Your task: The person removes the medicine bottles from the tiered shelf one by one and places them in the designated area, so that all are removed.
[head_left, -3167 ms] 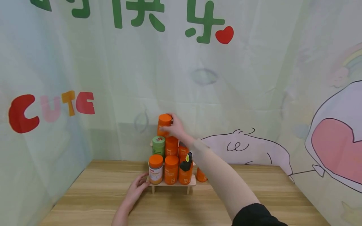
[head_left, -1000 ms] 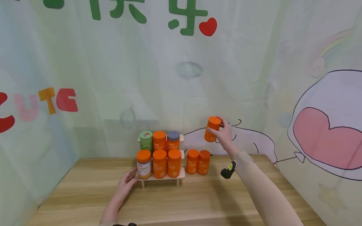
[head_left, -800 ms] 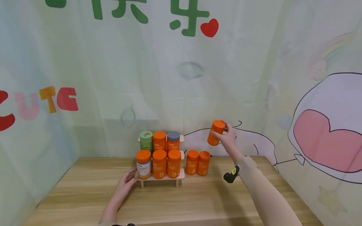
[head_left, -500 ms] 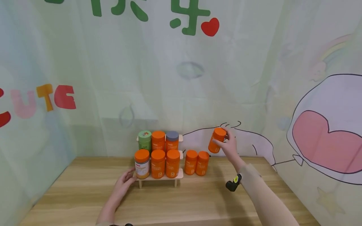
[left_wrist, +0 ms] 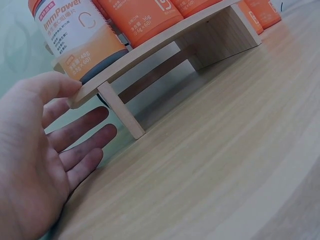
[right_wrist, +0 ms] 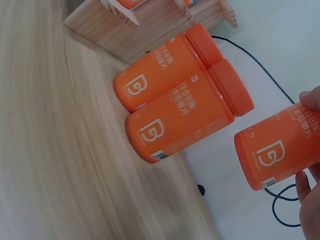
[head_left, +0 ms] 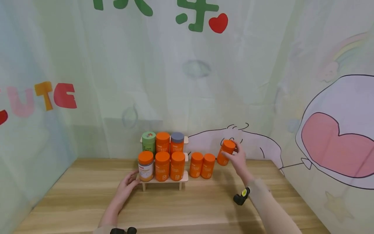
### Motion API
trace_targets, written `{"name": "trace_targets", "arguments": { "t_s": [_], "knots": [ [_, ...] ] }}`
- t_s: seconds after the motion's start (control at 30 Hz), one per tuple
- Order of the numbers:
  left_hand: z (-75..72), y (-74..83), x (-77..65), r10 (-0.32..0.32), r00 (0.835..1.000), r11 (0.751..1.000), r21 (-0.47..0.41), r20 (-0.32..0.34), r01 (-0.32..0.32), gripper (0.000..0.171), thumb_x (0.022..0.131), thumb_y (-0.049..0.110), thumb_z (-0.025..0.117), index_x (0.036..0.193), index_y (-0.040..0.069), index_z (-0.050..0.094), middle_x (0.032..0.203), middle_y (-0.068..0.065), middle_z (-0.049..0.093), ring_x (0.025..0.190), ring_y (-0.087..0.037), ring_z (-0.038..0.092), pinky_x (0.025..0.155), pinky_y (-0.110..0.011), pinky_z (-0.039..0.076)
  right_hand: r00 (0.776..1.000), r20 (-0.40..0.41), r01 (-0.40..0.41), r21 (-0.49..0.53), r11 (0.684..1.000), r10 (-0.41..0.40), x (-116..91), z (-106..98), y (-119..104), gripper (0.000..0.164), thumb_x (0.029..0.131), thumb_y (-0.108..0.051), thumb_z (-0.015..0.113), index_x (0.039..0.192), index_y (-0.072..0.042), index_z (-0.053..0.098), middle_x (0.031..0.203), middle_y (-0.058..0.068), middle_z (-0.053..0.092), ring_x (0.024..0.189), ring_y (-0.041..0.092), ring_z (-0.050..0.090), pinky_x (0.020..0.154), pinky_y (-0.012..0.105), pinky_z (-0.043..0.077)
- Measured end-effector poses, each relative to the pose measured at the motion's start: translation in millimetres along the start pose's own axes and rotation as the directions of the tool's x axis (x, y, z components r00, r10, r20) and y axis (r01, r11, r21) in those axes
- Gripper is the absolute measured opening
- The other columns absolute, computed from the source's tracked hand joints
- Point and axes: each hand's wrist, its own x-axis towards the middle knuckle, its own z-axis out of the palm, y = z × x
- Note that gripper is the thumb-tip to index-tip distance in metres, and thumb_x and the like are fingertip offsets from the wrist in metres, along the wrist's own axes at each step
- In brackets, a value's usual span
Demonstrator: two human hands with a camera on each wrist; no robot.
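My right hand grips an orange jar with an orange lid, raised and tilted right of two standing orange jars. In the right wrist view, the thumb and fingers hold this jar at the right edge; much of the hand lies outside the frame. My left hand is at the left end of a tiered wooden rack. In the left wrist view, the thumb and index finger pinch the shelf's corner, while the other fingers extend loosely below, beside the rack leg.
Front shelf: a white-labelled jar and two orange jars. Behind them are a green jar, an orange one and a grey-lidded one. Two jars stand on the table right of the rack. A printed curtain hangs behind; a black cable runs along it.
My right hand lifted the orange jar off the rack's top, carried it right past the two standing jars and has lowered it toward the table. The left hand has stayed at the rack.
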Motion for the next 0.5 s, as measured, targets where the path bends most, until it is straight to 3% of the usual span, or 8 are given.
{"name": "trace_targets", "arguments": {
  "t_s": [0.07, 0.13, 0.2, 0.33, 0.43, 0.5],
  "knots": [
    [-0.8, 0.5, 0.7, 0.004, 1.000, 1.000, 0.004, -0.006, -0.004, 0.051, 0.098, 0.011, 0.052, 0.144, -0.006, 0.037, 0.138, -0.034, 0.049, 0.130, -0.039, 0.045, 0.086, -0.014, 0.044, 1.000, 0.001, -0.008, 0.001, 1.000, 0.008, -2.2, 1.1, 4.5, 0.070, 0.082, -0.010, 0.076, 0.143, -0.008, 0.042, 0.136, 0.014, 0.052, 0.119, 0.029, 0.045, 0.098, 0.044, 0.042],
    [-1.5, 0.1, 1.3, 0.009, 1.000, 1.000, 0.014, -0.010, -0.009, 0.051, 0.098, 0.011, 0.052, 0.144, -0.006, 0.039, 0.135, -0.033, 0.052, 0.121, -0.025, 0.053, 0.085, -0.015, 0.045, 1.000, 0.001, -0.026, -0.007, 1.000, 0.026, -4.9, 2.9, 8.3, 0.069, 0.082, -0.010, 0.076, 0.143, -0.008, 0.042, 0.136, 0.014, 0.052, 0.119, 0.029, 0.045, 0.097, 0.044, 0.042],
    [-2.4, -0.6, 1.3, 0.002, 1.000, 1.000, 0.019, -0.014, -0.001, 0.051, 0.098, 0.011, 0.053, 0.144, -0.005, 0.039, 0.134, -0.032, 0.053, 0.110, -0.007, 0.054, 0.084, -0.016, 0.045, 0.999, 0.004, -0.047, -0.008, 0.999, 0.047, -7.9, 5.5, 10.8, 0.070, 0.082, -0.011, 0.076, 0.143, -0.008, 0.043, 0.136, 0.014, 0.051, 0.118, 0.029, 0.046, 0.097, 0.044, 0.043],
    [-3.1, -4.6, 0.9, 0.058, 0.998, 0.998, 0.008, -0.028, -0.057, 0.049, 0.097, 0.013, 0.055, 0.141, -0.005, 0.043, 0.128, -0.031, 0.058, 0.098, 0.003, 0.053, 0.081, -0.017, 0.046, 0.999, -0.004, -0.053, -0.038, 0.998, 0.053, -14.1, 10.5, 18.4, 0.070, 0.081, -0.012, 0.077, 0.143, -0.006, 0.044, 0.135, 0.017, 0.053, 0.116, 0.031, 0.047, 0.093, 0.039, 0.045],
    [-2.2, -6.4, 1.2, 0.105, 0.994, 0.994, -0.007, -0.030, -0.105, 0.050, 0.096, 0.016, 0.055, 0.139, -0.007, 0.044, 0.127, -0.033, 0.058, 0.112, -0.021, 0.058, 0.081, -0.016, 0.046, 0.999, -0.012, -0.034, -0.052, 0.998, 0.034, -17.4, 12.5, 25.9, 0.070, 0.080, -0.011, 0.078, 0.142, -0.005, 0.046, 0.132, 0.018, 0.054, 0.114, 0.031, 0.049, 0.087, 0.032, 0.046],
    [-1.1, -6.1, 2.0, 0.107, 0.994, 0.994, -0.011, -0.028, -0.108, 0.051, 0.096, 0.016, 0.055, 0.139, -0.008, 0.043, 0.129, -0.034, 0.056, 0.122, -0.035, 0.053, 0.083, -0.015, 0.045, 0.999, -0.010, -0.032, -0.051, 0.998, 0.032, -19.5, 13.3, 30.0, 0.069, 0.079, -0.009, 0.078, 0.141, -0.005, 0.047, 0.131, 0.018, 0.055, 0.113, 0.030, 0.049, 0.084, 0.029, 0.046]
  ]
}}
